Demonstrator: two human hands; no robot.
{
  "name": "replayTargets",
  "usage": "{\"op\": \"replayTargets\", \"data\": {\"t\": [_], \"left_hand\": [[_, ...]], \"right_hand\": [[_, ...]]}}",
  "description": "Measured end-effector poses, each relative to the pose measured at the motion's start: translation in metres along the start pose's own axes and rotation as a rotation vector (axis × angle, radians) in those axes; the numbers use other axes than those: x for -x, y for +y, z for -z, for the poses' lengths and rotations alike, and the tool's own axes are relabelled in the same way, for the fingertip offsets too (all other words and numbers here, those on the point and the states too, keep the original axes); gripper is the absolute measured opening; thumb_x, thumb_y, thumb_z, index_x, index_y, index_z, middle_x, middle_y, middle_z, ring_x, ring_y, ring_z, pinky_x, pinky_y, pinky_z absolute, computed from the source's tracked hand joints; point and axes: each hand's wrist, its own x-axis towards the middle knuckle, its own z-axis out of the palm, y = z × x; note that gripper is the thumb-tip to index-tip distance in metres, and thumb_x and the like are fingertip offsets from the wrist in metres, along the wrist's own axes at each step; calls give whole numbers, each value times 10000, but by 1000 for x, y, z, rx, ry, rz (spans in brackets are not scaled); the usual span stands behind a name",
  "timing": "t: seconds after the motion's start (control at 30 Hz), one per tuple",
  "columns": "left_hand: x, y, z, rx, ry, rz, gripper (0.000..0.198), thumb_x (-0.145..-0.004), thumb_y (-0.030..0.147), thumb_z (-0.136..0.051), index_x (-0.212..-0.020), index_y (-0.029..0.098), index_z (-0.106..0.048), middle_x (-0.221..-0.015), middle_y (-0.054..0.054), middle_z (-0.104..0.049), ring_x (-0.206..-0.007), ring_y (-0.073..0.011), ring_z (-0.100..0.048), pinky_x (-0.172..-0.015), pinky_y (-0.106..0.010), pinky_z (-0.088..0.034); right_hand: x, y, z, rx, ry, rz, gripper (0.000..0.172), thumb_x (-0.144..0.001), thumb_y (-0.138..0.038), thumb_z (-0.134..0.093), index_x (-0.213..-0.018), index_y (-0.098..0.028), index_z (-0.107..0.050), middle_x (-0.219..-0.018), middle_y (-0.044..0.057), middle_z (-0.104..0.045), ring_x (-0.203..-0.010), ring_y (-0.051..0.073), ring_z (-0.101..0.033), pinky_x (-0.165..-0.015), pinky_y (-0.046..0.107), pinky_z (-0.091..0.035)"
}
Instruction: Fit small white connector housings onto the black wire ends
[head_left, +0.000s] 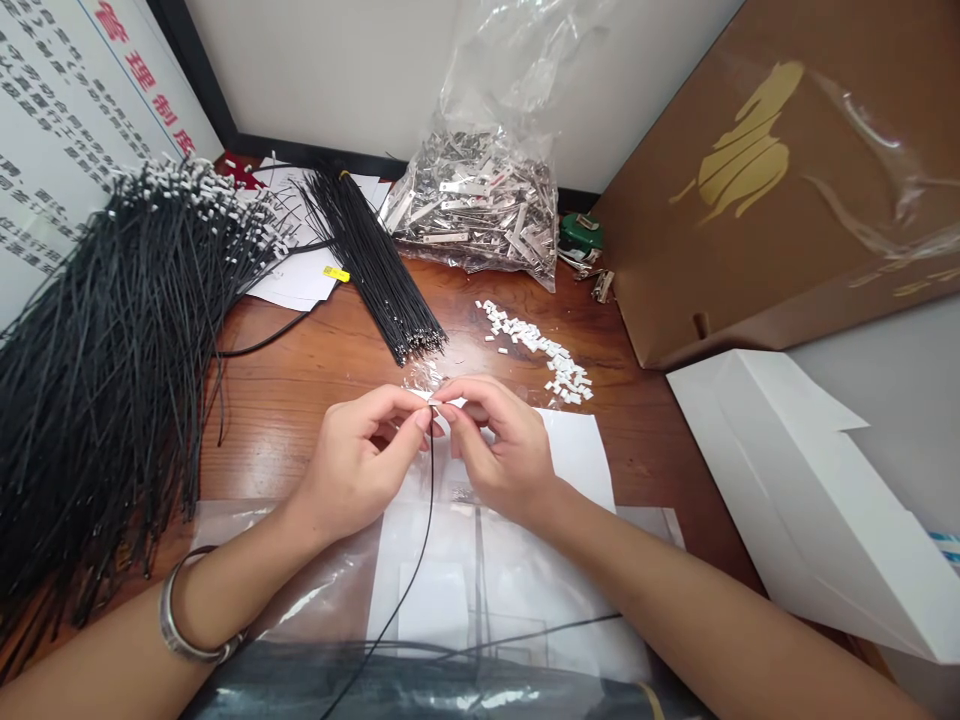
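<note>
My left hand (360, 455) and my right hand (504, 445) meet fingertip to fingertip above the middle of the desk, both closed in a pinch. Between them is the end of a thin black wire (431, 500), which hangs from my left fingers and curves down toward the front edge. A tiny white connector housing (434, 402) shows at the fingertips, on the right hand's side; the fingers partly cover it. Just beyond, loose white connector housings (536, 340) lie scattered. A tied bundle of black wires (375, 265) with bare metal ends points toward my hands.
At left a large heap of black wires (135, 340) carries white ends. Behind stand a clear bag of metal clips (480, 205) and a green tape measure (581, 232). A brown box (795, 170) and white carton (817, 500) line the right. Plastic bags (300, 600) and papers lie under my forearms.
</note>
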Motion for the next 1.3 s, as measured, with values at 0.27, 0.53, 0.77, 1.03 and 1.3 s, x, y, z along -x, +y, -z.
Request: {"op": "replayTargets", "data": {"t": [0.27, 0.53, 0.77, 1.03, 1.3], "left_hand": [[0, 1, -1, 7, 5, -15, 139, -890, 253, -572, -828, 174, -669, -709, 1, -685, -604, -103, -626, -544, -180, -476], [1, 0, 1, 16, 1, 2, 138, -896, 259, -570, -839, 176, -665, -718, 2, -685, -610, -101, -626, -547, -183, -475], [-1, -1, -1, 61, 5, 11, 141, -905, 255, -563, -847, 175, -664, -710, 10, -677, -616, -91, -623, -566, -174, -482], [-3, 0, -1, 176, -115, 154, 136, -839, 287, -641, -920, 177, -647, -725, -11, -726, -637, -125, -642, -572, -210, -489], [-10, 8, 1, 95, -155, 203, 148, -831, 265, -612, -925, 156, -645, -715, -20, -700, -585, -120, -612, -564, -241, -507]], "right_hand": [[0, 1, 1, -5, -7, 23, 88, -914, -172, -513, -918, -207, -593, -879, 50, -657, -698, 129, -635, -489, 242, -476], [-1, 0, 1, -17, -18, 13, 87, -915, -172, -516, -914, -206, -596, -887, 52, -651, -707, 128, -635, -503, 239, -485], [0, 1, -2, -34, 51, 22, 92, -907, -156, -532, -920, -201, -611, -881, 48, -664, -654, 112, -611, -473, 228, -471], [2, 4, -5, -127, 191, -63, 76, -892, -196, -569, -924, -206, -637, -896, 24, -668, -505, 62, -513, -436, 226, -417], [-17, 12, 5, -282, 471, -320, 241, -877, -404, -580, -1017, -210, -613, -930, 35, -653, -452, 55, -387, -409, 231, -328]]}}
